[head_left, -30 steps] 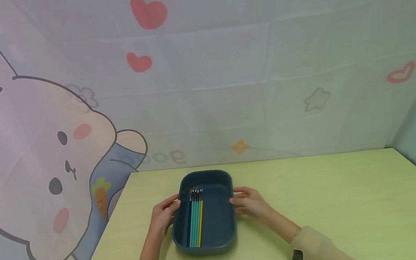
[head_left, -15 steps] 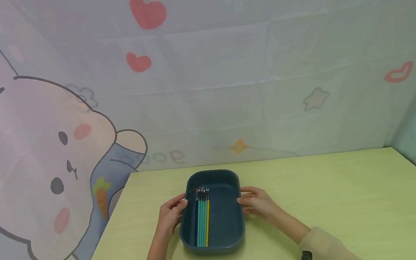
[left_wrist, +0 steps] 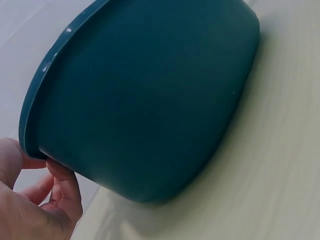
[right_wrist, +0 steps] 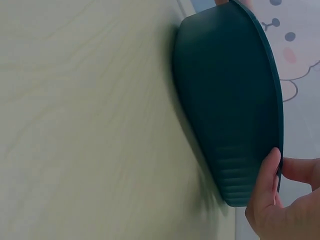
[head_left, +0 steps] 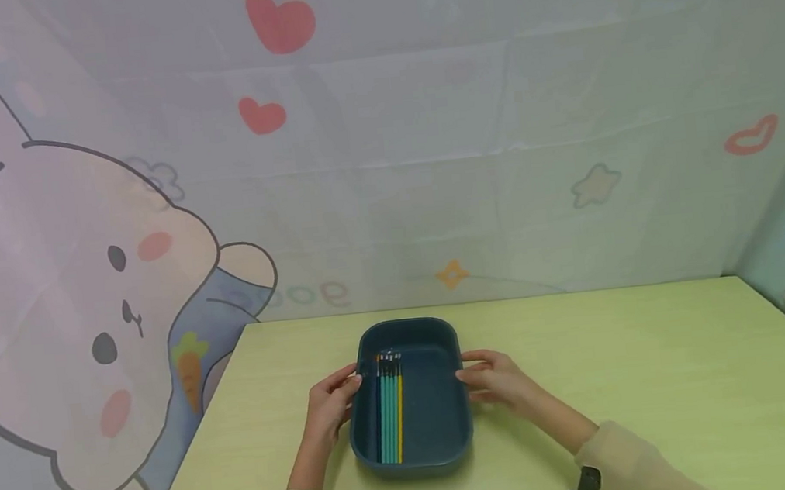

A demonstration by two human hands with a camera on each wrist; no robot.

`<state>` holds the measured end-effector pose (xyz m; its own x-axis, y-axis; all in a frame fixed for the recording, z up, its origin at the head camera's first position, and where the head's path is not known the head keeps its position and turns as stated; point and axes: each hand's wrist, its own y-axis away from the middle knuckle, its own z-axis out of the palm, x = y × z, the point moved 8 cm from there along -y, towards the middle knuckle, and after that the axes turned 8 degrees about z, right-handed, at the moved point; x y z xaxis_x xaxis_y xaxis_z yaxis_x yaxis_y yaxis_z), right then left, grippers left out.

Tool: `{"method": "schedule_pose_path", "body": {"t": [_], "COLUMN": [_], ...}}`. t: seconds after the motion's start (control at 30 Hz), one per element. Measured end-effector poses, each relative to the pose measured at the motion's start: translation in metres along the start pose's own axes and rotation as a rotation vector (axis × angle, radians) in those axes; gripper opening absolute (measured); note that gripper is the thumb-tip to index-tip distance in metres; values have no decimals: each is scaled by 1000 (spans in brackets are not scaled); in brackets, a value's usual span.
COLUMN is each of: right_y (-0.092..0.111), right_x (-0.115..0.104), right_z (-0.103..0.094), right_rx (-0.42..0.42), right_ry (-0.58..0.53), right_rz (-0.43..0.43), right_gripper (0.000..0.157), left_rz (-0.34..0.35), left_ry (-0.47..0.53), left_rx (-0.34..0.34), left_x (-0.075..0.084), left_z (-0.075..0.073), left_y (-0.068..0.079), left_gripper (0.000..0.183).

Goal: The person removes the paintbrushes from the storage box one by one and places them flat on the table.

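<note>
A dark teal rectangular tray with rounded corners and raised walls is held between both hands. Several thin paintbrushes lie side by side along its left inner wall, bristle ends away from me; their handles are navy, turquoise and yellow. On the left side my left hand grips the rim, thumb above and fingers below, as the left wrist view also shows. Opposite it, my right hand pinches the right rim between thumb and fingers. The tray's outer wall stands close over the tabletop in the right wrist view.
A pale yellow-green table lies under the hands and stretches far to the right. Behind it hangs a backdrop cloth printed with a rabbit, hearts and a star. Black straps with small devices sit at both wrists.
The tray, with the brushes in it, has shifted to the right across the table, and both hands have moved along with it. Their grip on the rim looks the same.
</note>
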<state>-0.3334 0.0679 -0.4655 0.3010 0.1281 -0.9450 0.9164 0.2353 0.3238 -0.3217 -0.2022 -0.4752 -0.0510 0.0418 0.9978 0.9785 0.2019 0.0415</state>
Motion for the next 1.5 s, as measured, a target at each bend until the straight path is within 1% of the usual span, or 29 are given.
{"method": "schedule_pose_path", "body": {"t": [0.13, 0.23, 0.37, 0.5, 0.63, 0.87, 0.97, 1.13, 1.37, 1.5], "right_y": [1, 1, 1, 0, 0, -1, -2, -4, -7, -7], "right_x": [-6, -9, -12, -14, -20, -39, -46, -54, -58, -60], "right_z": [-1, -2, -3, -4, -6, -7, -3, 7, 22, 29], "right_rx": [26, 28, -4, -28, -8, 53, 51, 10, -34, -43], "right_ry": [66, 98, 125, 144, 170, 214, 226, 221, 224, 229], "right_rz": [-9, -10, -14, -16, -31, -80, -93, -106, -112, -109], "right_gripper": [53, 52, 54, 56, 55, 50, 49, 47, 48, 48], "left_rz": [-2, -8, -14, -15, -19, -25, -26, -26, -27, -28], "left_ry": [0, 2, 1, -26, -46, -43, -43, -43, -61, -58], "left_rx": [8, 11, 16, 22, 17, 11, 13, 16, 17, 21], "left_x": [-1, -2, -3, -2, -1, -1, -1, 1, 1, 1], "left_z": [0, 0, 1, 0, -1, -1, -2, -2, -2, -2], "left_y": [-2, -2, -3, -3, -2, -2, -1, -1, 1, 2], "left_gripper": [39, 39, 38, 38, 38, 38, 38, 37, 37, 37]}}
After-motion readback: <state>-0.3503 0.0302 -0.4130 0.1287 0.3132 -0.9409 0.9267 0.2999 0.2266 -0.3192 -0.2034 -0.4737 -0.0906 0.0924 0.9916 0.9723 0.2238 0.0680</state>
